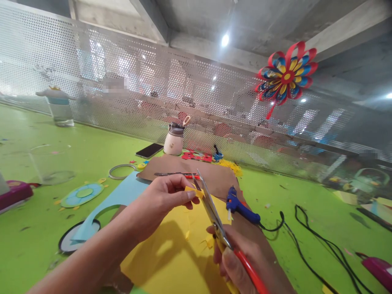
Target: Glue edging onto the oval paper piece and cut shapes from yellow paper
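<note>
Between the thumb and fingers of my left hand (171,198) is a small piece of yellow paper (198,192). My right hand (237,253) grips a pair of scissors (216,220) with red and yellow handles. The blades are slightly parted, and the yellow piece lies at them. Beneath both hands spreads a large yellow sheet (165,253) with small yellow scraps on it. A blue glue gun (241,206) rests just right of the scissors.
Brown cardboard (183,163) lies under the sheet, with a pen-like dark tool (171,174) on it. Light blue paper (122,196) and a blue paper disc (82,196) are left. Behind stand a phone (149,150) and a white jar (173,142). A black cord (306,245) loops at right.
</note>
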Action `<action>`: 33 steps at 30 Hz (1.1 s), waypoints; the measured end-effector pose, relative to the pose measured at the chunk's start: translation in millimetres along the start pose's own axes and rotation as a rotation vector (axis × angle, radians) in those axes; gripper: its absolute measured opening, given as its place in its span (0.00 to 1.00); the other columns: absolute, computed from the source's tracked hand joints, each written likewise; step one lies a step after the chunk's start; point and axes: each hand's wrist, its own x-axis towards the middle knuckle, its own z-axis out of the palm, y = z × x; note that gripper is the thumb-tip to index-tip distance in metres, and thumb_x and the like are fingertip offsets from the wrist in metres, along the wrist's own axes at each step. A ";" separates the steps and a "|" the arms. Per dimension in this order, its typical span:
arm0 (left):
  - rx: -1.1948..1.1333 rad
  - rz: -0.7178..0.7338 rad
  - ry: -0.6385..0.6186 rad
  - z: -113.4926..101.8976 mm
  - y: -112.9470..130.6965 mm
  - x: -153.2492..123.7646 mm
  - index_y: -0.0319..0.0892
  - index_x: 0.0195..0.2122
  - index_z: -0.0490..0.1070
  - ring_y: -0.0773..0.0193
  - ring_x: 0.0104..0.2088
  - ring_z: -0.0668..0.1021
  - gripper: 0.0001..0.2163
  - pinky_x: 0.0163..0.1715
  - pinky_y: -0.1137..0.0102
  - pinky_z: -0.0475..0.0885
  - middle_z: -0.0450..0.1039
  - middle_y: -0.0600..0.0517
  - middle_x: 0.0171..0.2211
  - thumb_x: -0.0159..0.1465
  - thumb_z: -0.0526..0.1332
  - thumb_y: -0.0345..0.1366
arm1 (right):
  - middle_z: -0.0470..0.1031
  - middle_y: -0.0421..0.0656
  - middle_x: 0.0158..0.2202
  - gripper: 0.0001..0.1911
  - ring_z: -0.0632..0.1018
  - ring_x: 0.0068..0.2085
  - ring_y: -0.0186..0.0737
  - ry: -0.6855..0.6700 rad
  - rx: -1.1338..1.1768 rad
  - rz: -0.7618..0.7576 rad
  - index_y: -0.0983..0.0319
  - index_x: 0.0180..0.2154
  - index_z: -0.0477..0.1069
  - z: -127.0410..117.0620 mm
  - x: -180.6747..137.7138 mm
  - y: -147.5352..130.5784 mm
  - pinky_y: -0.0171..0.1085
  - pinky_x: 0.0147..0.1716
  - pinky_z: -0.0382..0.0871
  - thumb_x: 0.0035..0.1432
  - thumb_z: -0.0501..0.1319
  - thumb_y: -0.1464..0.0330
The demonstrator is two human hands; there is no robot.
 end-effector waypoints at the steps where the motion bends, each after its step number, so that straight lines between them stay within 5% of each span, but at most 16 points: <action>1: -0.008 0.005 0.012 1.3 -1.0 -0.1 0.39 0.26 0.73 0.64 0.31 0.74 0.07 0.33 0.69 0.68 0.75 0.50 0.29 0.55 0.67 0.37 | 0.72 0.44 0.27 0.41 0.73 0.24 0.38 0.008 0.001 0.006 0.64 0.45 0.69 0.6 -0.1 0.0 0.35 0.23 0.65 0.51 0.46 0.36; 13: -0.132 -0.057 0.151 15.0 -6.2 -5.0 0.40 0.26 0.71 0.66 0.32 0.72 0.08 0.36 0.70 0.66 0.75 0.51 0.30 0.56 0.66 0.38 | 0.69 0.42 0.24 0.35 0.71 0.24 0.37 0.053 0.094 -0.036 0.63 0.43 0.70 2.7 1.2 3.1 0.34 0.23 0.65 0.54 0.48 0.40; 20: -0.222 -0.080 0.119 21.0 -8.4 -7.7 0.40 0.27 0.72 0.66 0.33 0.71 0.06 0.35 0.71 0.65 0.73 0.52 0.30 0.58 0.65 0.37 | 0.62 0.38 0.20 0.35 0.70 0.22 0.36 0.044 0.163 -0.049 0.63 0.42 0.70 8.1 3.0 7.4 0.33 0.22 0.64 0.54 0.48 0.39; 33: -0.158 -0.072 0.133 24.3 -7.3 -8.2 0.40 0.28 0.73 0.64 0.33 0.71 0.07 0.36 0.68 0.67 0.74 0.50 0.31 0.56 0.66 0.38 | 0.68 0.40 0.22 0.35 0.71 0.23 0.36 0.067 0.165 -0.042 0.62 0.43 0.69 10.1 3.3 7.0 0.34 0.21 0.61 0.54 0.48 0.39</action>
